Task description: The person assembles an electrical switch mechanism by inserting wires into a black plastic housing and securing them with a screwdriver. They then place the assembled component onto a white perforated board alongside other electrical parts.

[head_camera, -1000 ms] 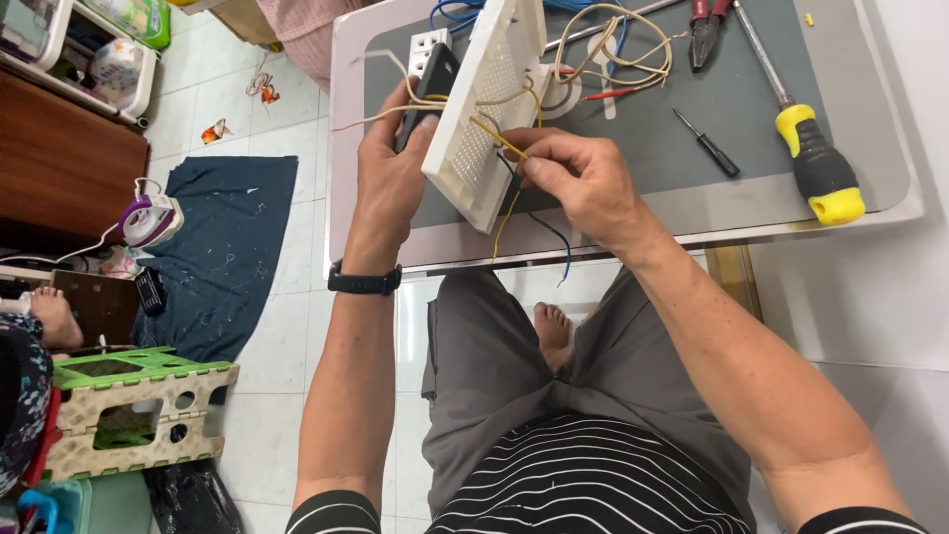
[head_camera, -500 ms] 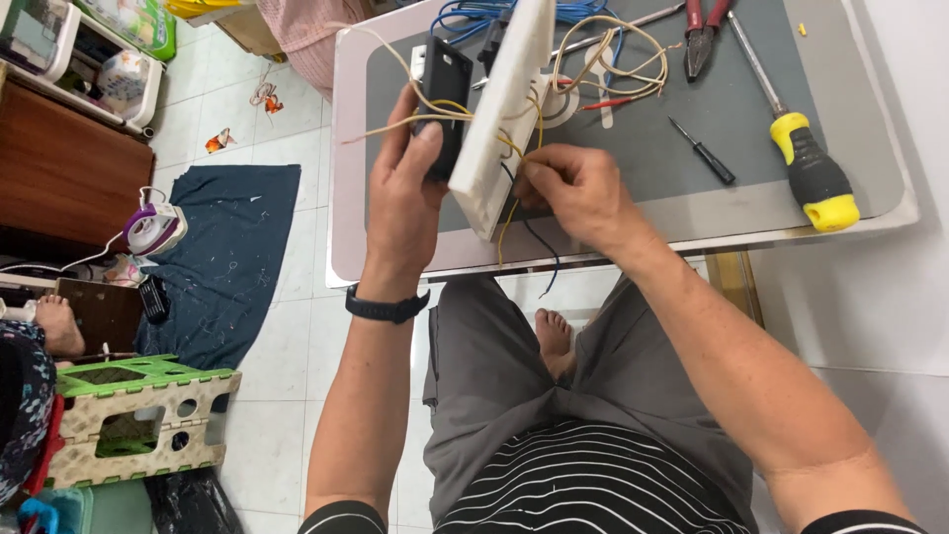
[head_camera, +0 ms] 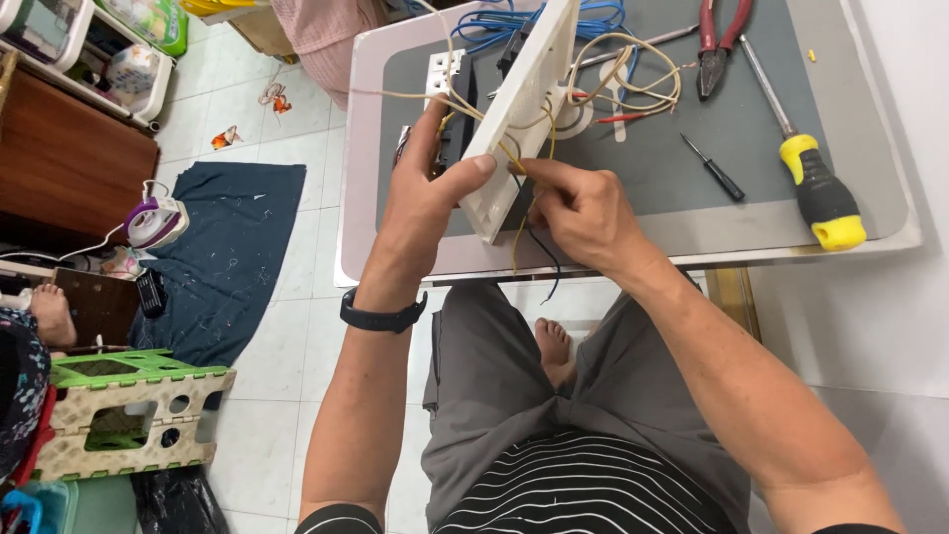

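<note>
My left hand grips a white electrical panel held on edge above the grey table, thumb on its near face. Black switch modules sit on the panel's left side. My right hand pinches a thin yellow wire at the panel's lower end. More yellow wires loop off the panel's right side, and a dark wire hangs below my right hand.
On the table lie a yellow-handled screwdriver, a small black screwdriver, red-handled pliers and blue cable. On the floor to the left are a dark cloth, an iron and a green stool.
The panel has turned more on edge and risen a little. My left hand shifted its grip up the panel's side; my right hand stays on the wires at its lower end.
</note>
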